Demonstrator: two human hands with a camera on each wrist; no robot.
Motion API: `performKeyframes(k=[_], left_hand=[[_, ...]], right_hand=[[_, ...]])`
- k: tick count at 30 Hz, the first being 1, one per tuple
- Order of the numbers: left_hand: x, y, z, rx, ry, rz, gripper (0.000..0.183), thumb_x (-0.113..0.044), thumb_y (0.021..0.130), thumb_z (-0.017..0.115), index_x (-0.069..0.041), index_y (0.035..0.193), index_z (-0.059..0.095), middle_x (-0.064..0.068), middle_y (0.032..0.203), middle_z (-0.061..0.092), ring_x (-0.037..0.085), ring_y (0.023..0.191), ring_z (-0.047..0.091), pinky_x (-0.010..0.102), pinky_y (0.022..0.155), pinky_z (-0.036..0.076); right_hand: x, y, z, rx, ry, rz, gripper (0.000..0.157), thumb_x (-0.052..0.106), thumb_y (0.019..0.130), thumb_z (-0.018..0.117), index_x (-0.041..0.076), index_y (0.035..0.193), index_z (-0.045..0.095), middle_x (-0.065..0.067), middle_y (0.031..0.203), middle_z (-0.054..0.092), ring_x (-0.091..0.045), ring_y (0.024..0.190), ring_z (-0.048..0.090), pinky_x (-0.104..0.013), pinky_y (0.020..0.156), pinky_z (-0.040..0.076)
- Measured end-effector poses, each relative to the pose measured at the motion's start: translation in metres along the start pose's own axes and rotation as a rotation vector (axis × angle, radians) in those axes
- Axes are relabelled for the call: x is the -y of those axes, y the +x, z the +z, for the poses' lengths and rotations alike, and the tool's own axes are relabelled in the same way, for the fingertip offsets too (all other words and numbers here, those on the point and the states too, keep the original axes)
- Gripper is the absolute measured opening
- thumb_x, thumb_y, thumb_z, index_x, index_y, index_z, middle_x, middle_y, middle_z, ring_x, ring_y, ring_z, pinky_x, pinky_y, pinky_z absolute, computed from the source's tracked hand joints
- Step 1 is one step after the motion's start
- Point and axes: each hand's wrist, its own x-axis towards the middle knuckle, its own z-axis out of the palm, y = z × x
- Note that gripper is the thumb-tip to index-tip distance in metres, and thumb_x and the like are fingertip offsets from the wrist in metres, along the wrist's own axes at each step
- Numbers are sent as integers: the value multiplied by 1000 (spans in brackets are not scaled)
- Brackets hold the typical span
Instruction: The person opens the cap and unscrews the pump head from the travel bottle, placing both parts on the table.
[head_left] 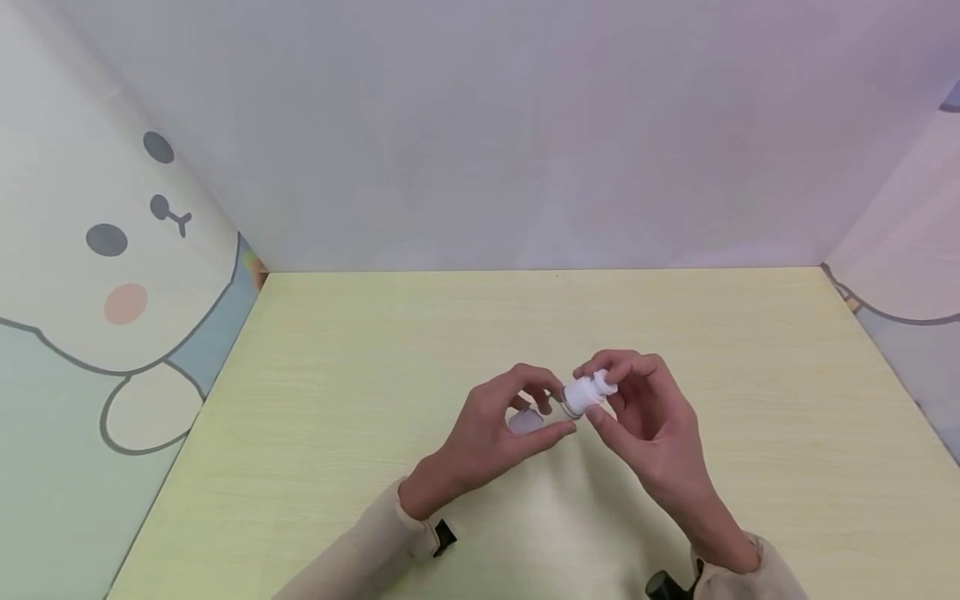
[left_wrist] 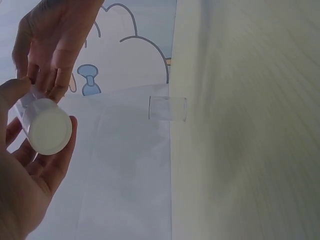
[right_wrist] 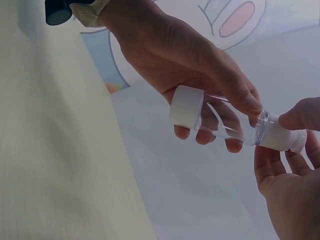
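Note:
A small clear bottle [right_wrist: 225, 117] with a white base [left_wrist: 50, 131] hangs above the table, tilted, between both hands. My left hand [head_left: 491, 421] grips its clear body, thumb on one side and fingers on the other. On the bottle's neck sits a white stepped top [head_left: 588, 393], probably a pump or spray head. The thumb and fingers of my right hand [head_left: 667, 442] pinch that top. In the right wrist view, top and neck meet with no visible gap. From the left wrist view the base faces the camera and hides most of the top.
A see-through cylinder [left_wrist: 167, 109], like a clear cap, stands on the pale wooden table [head_left: 360, 350] in the left wrist view; I cannot make it out from the head. A plain pale wall [head_left: 525, 142] rises behind the table, with cartoon-printed panels [head_left: 112, 333] at the sides.

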Motion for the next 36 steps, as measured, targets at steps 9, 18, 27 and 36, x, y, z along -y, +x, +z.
performKeyframes(k=[9,18,27,36], left_hand=[[-1,0,1,-58,110,95,39,-14,83,89,-13,113,64,-1,102,71,11,85,67,16,75,56],[-2,2,3,-85,198,156,41,-18,82,90,-14,110,61,-3,98,66,10,81,61,15,72,54],[-2,0,-1,5,15,-10,38,-17,85,87,-17,114,62,-4,104,67,7,86,62,16,73,56],[-3,-1,-7,94,-155,-160,36,-16,91,82,-20,119,60,-3,110,68,8,90,63,24,71,58]], right_hand=[[3,-3,6,-162,-109,170,49,-30,83,62,-2,119,44,-8,125,51,-18,113,57,-17,91,55],[5,-3,13,-232,-134,297,49,-26,84,65,10,110,45,0,115,48,-12,106,57,-14,85,55],[1,-5,6,-134,-91,151,40,-31,83,61,-10,112,43,-7,119,54,-18,110,59,-17,91,56],[-2,-3,3,-25,17,30,44,-37,81,53,-14,117,43,-17,126,55,-25,118,62,-24,103,55]])
